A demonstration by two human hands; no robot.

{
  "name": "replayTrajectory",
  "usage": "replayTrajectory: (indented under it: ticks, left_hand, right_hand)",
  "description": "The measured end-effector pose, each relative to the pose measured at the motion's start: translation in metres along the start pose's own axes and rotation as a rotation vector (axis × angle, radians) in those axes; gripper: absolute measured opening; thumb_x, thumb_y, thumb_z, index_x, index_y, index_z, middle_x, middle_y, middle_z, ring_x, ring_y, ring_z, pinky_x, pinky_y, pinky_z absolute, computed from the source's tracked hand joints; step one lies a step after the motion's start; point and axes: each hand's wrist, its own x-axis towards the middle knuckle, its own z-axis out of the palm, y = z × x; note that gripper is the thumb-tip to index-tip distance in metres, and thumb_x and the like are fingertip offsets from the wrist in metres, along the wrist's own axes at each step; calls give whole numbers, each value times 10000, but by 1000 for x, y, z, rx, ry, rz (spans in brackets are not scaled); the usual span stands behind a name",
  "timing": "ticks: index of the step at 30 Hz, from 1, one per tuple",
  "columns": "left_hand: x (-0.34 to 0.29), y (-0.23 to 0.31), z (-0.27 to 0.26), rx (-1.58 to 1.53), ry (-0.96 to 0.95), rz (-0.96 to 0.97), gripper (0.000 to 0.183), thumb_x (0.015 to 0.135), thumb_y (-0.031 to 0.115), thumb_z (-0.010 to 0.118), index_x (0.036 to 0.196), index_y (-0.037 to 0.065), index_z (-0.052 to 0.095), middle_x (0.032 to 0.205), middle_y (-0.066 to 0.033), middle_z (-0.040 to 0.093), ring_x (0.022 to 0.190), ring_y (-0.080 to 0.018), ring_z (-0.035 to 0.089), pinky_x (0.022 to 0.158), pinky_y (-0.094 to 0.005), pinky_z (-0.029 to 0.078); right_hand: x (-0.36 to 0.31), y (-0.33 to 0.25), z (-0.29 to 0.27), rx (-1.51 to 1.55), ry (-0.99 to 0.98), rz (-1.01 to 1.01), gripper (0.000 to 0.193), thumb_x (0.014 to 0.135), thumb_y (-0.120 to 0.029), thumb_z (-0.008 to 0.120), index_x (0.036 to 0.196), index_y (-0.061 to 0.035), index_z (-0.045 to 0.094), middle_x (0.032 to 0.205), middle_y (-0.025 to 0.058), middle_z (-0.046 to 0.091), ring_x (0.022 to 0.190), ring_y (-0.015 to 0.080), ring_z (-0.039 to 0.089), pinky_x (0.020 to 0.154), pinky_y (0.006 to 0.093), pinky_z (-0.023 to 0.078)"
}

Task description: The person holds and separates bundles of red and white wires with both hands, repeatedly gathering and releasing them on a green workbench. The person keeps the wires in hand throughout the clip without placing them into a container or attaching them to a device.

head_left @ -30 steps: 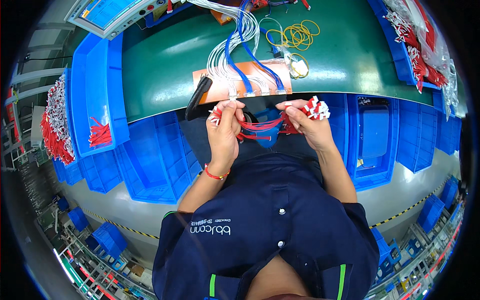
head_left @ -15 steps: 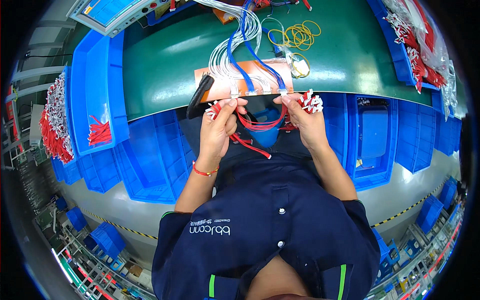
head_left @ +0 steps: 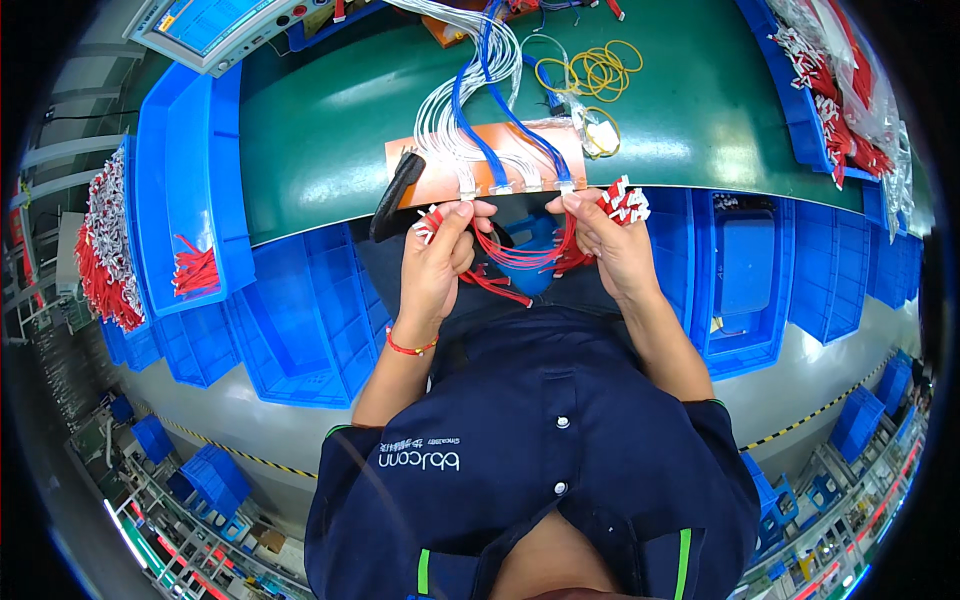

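Observation:
A bundle of red wire harnesses point(head_left: 520, 258) with white end connectors hangs in a loop between my hands. My left hand point(head_left: 440, 240) is closed on one end, thumb and forefinger pinched at a socket on the near edge of an orange-brown board point(head_left: 425, 178). My right hand point(head_left: 605, 232) is closed on the other end, its pinch at the right-hand socket of the same board; white connectors point(head_left: 628, 203) stick out beside it. White wires point(head_left: 437, 118) and blue cables point(head_left: 470, 130) run from the board's sockets to the back. My fingertips hide the connectors they pinch.
A black padded bar point(head_left: 398, 195) leans at the board's left edge. Yellow rubber bands point(head_left: 600, 70) lie on the green table point(head_left: 330, 130). At far left, a blue tray point(head_left: 185, 140) holds red harnesses; more fill the right-hand bin point(head_left: 795, 110). A tester with a screen point(head_left: 205, 28) stands back left.
Both hands stay at the board's sockets with almost no movement. The hanging red wires have swung slightly, and the view has shifted a little.

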Motion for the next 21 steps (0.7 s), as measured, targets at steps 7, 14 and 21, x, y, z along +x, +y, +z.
replayTrajectory:
  ticks: [7, 14, 21]
  left_hand:
    - [1, 0, 0, 4, 0, 1, 294, 1038, 200, 532, 1077, -53, 676, 841, -13, 639, 472, 19, 263, 435, -197, 193]
    - [2, -2, 1, 5, -10, 9, 305, 1043, 203, 516, 1074, -55, 675, 829, -10, 631, 470, 18, 267, 436, -198, 195]
    - [0, 0, 3, 32, -30, 5, 339, 1053, 224, 491, 1061, -59, 678, 796, -16, 621, 465, 16, 268, 436, -201, 197]
  right_hand:
    - [2, 4, -1, 15, -11, -3, 204, 955, -165, 666, 990, 25, 733, 553, -100, 424, 482, 10, 311, 478, 220, 225]
    - [-4, 6, 15, 199, 46, 1, 217, 968, -171, 647, 1011, 26, 727, 562, -104, 380, 491, 17, 320, 484, 217, 246]
    - [0, 1, -5, 64, -83, 37, 269, 993, -172, 611, 1113, 56, 690, 600, -74, 427, 517, 35, 357, 523, 221, 308]
